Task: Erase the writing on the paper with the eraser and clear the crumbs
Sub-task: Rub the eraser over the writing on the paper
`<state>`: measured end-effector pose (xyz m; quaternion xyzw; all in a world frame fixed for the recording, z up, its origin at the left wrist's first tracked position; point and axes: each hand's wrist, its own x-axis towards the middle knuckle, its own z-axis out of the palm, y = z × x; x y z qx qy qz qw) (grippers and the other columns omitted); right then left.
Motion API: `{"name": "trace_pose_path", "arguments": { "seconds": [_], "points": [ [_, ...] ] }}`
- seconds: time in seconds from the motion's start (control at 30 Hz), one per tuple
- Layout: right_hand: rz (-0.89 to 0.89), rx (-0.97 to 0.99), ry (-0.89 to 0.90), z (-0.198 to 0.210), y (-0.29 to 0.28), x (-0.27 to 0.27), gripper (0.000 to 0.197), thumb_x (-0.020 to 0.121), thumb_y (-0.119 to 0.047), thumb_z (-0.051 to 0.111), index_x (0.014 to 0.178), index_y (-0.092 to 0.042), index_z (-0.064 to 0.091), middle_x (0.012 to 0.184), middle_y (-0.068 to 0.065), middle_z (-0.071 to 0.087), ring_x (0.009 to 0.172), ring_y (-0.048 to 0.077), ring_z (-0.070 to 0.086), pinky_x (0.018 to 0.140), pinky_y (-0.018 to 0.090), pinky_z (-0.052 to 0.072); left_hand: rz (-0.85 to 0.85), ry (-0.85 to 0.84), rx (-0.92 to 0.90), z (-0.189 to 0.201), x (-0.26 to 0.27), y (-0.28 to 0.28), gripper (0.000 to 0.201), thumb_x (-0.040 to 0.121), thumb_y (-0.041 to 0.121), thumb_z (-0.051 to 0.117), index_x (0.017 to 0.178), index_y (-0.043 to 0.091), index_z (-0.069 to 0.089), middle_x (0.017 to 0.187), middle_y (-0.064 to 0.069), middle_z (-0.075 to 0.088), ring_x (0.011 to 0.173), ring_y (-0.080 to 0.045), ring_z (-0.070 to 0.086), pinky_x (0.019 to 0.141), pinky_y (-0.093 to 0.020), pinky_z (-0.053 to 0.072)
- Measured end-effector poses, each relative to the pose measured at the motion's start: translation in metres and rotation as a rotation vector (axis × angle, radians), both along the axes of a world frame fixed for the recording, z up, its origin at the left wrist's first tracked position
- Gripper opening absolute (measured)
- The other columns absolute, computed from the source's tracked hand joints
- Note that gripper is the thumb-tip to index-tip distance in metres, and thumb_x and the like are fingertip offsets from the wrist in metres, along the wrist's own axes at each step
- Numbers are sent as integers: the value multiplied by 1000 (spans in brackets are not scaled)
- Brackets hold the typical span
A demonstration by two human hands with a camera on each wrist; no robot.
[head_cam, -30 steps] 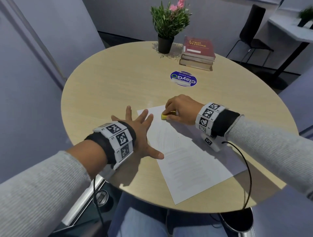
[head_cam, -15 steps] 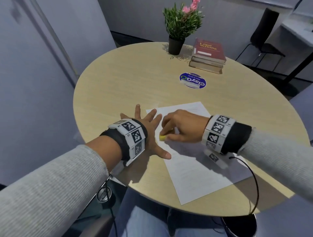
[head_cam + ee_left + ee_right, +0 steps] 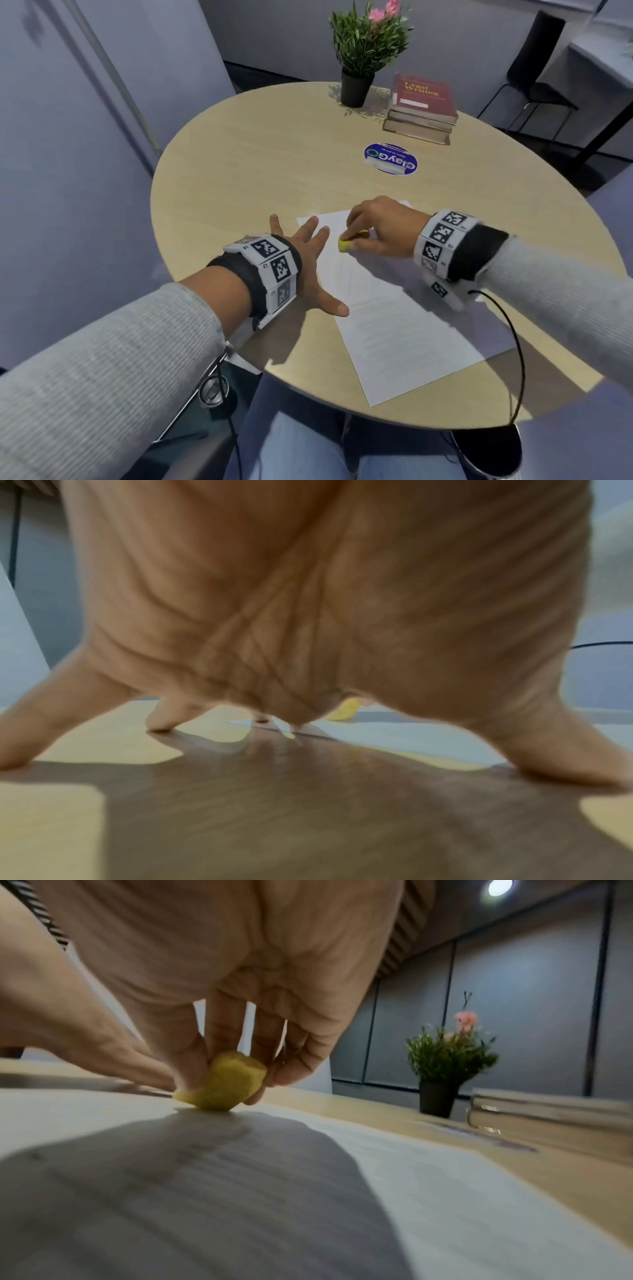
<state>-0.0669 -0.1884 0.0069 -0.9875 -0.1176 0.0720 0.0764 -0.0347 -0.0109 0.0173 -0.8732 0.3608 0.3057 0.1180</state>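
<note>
A white sheet of paper (image 3: 404,329) with faint writing lies on the round wooden table (image 3: 239,171). My right hand (image 3: 370,229) pinches a yellow eraser (image 3: 346,244) between thumb and fingers and presses it onto the sheet's upper left part; the right wrist view shows the eraser (image 3: 226,1085) touching the paper (image 3: 308,1191). My left hand (image 3: 308,260) lies flat with fingers spread, its thumb and fingertips on the paper's left edge. In the left wrist view its fingers (image 3: 161,718) stand on the table, the eraser (image 3: 344,711) beyond them. No crumbs can be made out.
At the table's far side stand a potted plant (image 3: 366,54) and a stack of books (image 3: 421,109), with a round blue sticker (image 3: 390,159) in front of them. A black chair (image 3: 534,72) stands behind. My lap is under the near edge.
The right hand rubbed the eraser down and left along the paper toward the left hand, then back up a little. The left hand has stayed planted on the paper's edge.
</note>
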Motion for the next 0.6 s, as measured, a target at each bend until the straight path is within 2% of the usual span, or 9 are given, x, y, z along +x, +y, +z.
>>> {"name": "trace_pose_path", "arguments": {
  "seconds": [0.07,0.17,0.23,0.33,0.4,0.5,0.6],
  "points": [
    [28,-1,-20,-3,4,-7,22,87,-29,61,103,-20,74,99,3,67,87,20,61,80,36,49,4,5,3,1,0,2,128,73,80,59,155,26,-24,161,7,-30,146,-33,-28,115,-62,-6],
    [230,49,72,-7,23,-30,22,87,-31,60,101,-23,74,95,2,66,81,17,59,74,28,46,-12,3,4,1,0,3,125,76,79,57,154,24,-24,161,6,-30,146,-32,-28,115,-61,-7],
    [174,35,90,-2,16,-19,21,88,-31,61,103,-24,74,98,1,67,84,17,60,76,29,46,-17,1,3,3,-1,2,126,75,79,57,154,24,-24,161,6,-29,146,-32,-27,115,-61,-7],
    [10,-14,0,3,1,1,22,87,-29,63,104,-21,74,101,3,68,89,21,62,80,32,48,-16,2,10,1,0,2,129,73,80,59,154,25,-24,161,5,-30,146,-33,-28,114,-62,-8],
    [65,-21,-14,0,8,-8,20,87,-29,63,102,-23,75,99,2,67,87,19,61,78,33,48,-21,0,-6,-2,2,2,131,71,80,61,155,24,-24,161,4,-29,145,-33,-29,113,-62,-11],
    [228,40,78,-6,24,-33,20,86,-31,62,100,-24,75,95,1,66,80,15,59,72,29,47,-49,-18,-7,-5,4,1,133,70,82,60,154,22,-24,161,2,-30,145,-30,-31,112,-61,-16],
    [94,27,42,0,9,-15,21,87,-30,64,102,-22,74,98,2,67,84,18,61,76,33,50,-46,-9,0,-7,5,1,135,69,82,61,154,23,-26,160,3,-32,144,-33,-32,111,-64,-14]
  ]
}}
